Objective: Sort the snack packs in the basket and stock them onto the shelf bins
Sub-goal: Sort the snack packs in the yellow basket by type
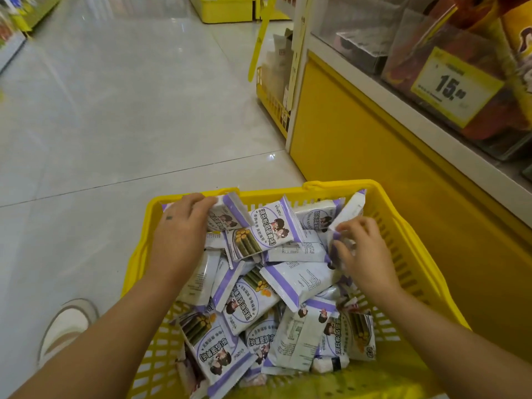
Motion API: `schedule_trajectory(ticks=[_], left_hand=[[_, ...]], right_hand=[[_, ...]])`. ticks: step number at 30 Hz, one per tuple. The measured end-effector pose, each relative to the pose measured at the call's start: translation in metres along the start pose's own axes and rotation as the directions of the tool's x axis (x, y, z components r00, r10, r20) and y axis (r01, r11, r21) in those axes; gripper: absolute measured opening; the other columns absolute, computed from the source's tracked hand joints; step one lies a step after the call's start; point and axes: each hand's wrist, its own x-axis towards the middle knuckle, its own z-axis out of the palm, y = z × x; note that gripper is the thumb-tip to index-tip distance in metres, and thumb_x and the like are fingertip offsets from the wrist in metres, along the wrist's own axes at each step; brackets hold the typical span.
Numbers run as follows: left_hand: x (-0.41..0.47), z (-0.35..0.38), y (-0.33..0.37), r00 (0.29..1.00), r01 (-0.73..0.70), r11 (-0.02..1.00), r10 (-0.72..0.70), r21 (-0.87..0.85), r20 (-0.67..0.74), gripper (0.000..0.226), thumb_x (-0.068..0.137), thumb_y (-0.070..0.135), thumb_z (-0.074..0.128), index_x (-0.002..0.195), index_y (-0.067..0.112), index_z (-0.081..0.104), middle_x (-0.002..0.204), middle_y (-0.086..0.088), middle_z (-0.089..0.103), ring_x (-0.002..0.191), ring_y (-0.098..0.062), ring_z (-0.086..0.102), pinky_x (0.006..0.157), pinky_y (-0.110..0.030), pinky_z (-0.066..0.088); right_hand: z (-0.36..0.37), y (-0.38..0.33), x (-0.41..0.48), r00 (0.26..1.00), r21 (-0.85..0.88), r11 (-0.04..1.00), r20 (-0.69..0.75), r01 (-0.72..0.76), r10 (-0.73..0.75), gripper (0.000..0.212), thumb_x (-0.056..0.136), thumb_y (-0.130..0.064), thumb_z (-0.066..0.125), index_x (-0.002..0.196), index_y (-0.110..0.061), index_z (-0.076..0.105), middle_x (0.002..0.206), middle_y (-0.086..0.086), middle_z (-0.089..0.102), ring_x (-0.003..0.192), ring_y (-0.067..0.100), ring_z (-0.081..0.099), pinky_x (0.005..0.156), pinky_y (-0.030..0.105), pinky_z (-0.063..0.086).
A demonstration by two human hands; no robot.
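A yellow plastic basket point(403, 226) stands on the floor below me, filled with several white-and-purple snack packs point(299, 280). My left hand point(180, 228) reaches into the basket's far left corner and grips a stack of packs point(227, 214) by their upper edge. My right hand point(362, 249) is at the basket's right side, with its fingers curled round the edge of a pack point(349, 211) that stands upright against the basket wall.
A yellow shelf unit point(359, 145) rises at the right, with clear bins point(371, 33) and a yellow price tag point(454, 84) above it. A second yellow basket point(273, 102) of goods stands beyond the shelf's end. Tiled floor point(129, 110) spreads to the left. A white shoe point(66, 323) shows at lower left.
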Motion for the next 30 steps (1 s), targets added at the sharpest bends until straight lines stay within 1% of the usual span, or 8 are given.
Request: schedule_trajectory(ticks=[3,6,10,13,16,19,21,30], left_hand=[[-0.007,0.008,0.005,0.970,0.054,0.984,-0.092,0.169,0.225,0.073,0.095,0.027,0.054,0.153,0.016,0.011,0.158,-0.012,0.020,0.146,-0.037,0.015,0.115,-0.059,0.008],[-0.014,0.008,0.009,0.942,0.089,0.975,-0.150,0.205,0.301,0.088,0.095,0.046,0.045,0.140,0.022,-0.027,0.154,-0.008,-0.027,0.146,-0.035,-0.016,0.113,-0.057,-0.009],[-0.020,-0.015,0.015,0.992,0.046,0.989,-0.061,0.137,0.109,0.082,0.083,0.026,0.069,0.151,0.013,0.025,0.151,-0.021,0.025,0.136,-0.041,0.027,0.110,-0.056,0.022],[-0.024,-0.031,0.021,0.991,-0.095,0.995,0.096,-0.024,0.094,0.035,0.080,0.011,0.069,0.113,0.015,0.058,0.108,-0.007,0.059,0.098,-0.031,0.058,0.081,-0.042,0.046],[-0.035,-0.033,0.028,0.803,-0.112,0.985,0.168,-0.133,0.571,0.016,0.088,0.021,0.061,0.101,0.030,0.056,0.097,0.009,0.058,0.087,-0.014,0.058,0.068,-0.025,0.045],[-0.062,-0.018,0.029,0.361,-0.145,0.988,0.107,-0.058,0.926,0.040,0.085,0.030,0.066,0.123,0.033,0.054,0.124,0.007,0.052,0.105,-0.012,0.052,0.083,-0.025,0.046],[-0.078,-0.010,0.029,0.213,-0.263,0.965,0.075,-0.017,0.974,0.059,0.081,0.036,0.072,0.134,0.034,0.047,0.135,0.003,0.044,0.117,-0.018,0.047,0.093,-0.031,0.045],[-0.103,0.003,0.024,0.243,-0.656,0.753,0.152,0.047,0.958,0.089,0.080,0.035,0.073,0.146,0.026,0.015,0.152,-0.016,0.018,0.135,-0.035,0.033,0.107,-0.051,0.036]], right_hand=[[0.003,-0.001,-0.011,0.971,-0.025,0.990,0.201,0.137,-0.129,0.054,0.092,-0.028,0.059,0.142,-0.028,0.040,0.153,-0.011,0.020,0.130,0.006,0.035,0.100,0.028,0.041],[0.002,-0.004,-0.019,0.918,0.034,0.991,0.375,0.130,-0.134,0.069,0.096,-0.027,0.054,0.152,-0.033,0.015,0.158,-0.020,-0.009,0.143,0.006,0.012,0.108,0.026,0.030],[-0.015,-0.008,-0.020,0.959,0.037,0.993,0.257,0.111,-0.116,0.059,0.093,-0.028,0.057,0.146,-0.035,0.032,0.157,-0.016,0.012,0.140,0.003,0.017,0.107,0.026,0.020],[-0.030,-0.013,-0.021,0.964,0.036,0.978,0.165,0.204,-0.207,0.029,0.089,-0.026,0.060,0.118,-0.030,0.058,0.128,-0.009,0.053,0.117,0.007,0.049,0.102,0.036,0.045],[-0.033,-0.023,-0.025,0.909,0.046,0.967,0.333,0.252,-0.253,0.002,0.085,-0.032,0.060,0.083,-0.031,0.060,0.084,-0.015,0.061,0.079,0.001,0.057,0.073,0.036,0.054],[-0.024,-0.025,-0.032,0.761,-0.093,0.972,0.639,0.216,-0.108,0.015,0.082,-0.041,0.065,0.090,-0.028,0.064,0.090,-0.011,0.066,0.082,0.006,0.061,0.077,0.034,0.055],[-0.017,-0.021,-0.039,0.713,-0.170,0.957,0.700,0.234,-0.050,0.023,0.081,-0.043,0.069,0.099,-0.029,0.064,0.098,-0.011,0.065,0.089,0.007,0.060,0.079,0.028,0.053],[-0.002,-0.021,-0.049,0.669,-0.084,0.903,0.701,0.422,-0.247,0.021,0.072,-0.040,0.074,0.083,-0.032,0.058,0.084,-0.014,0.055,0.089,0.012,0.047,0.068,0.028,0.042]])
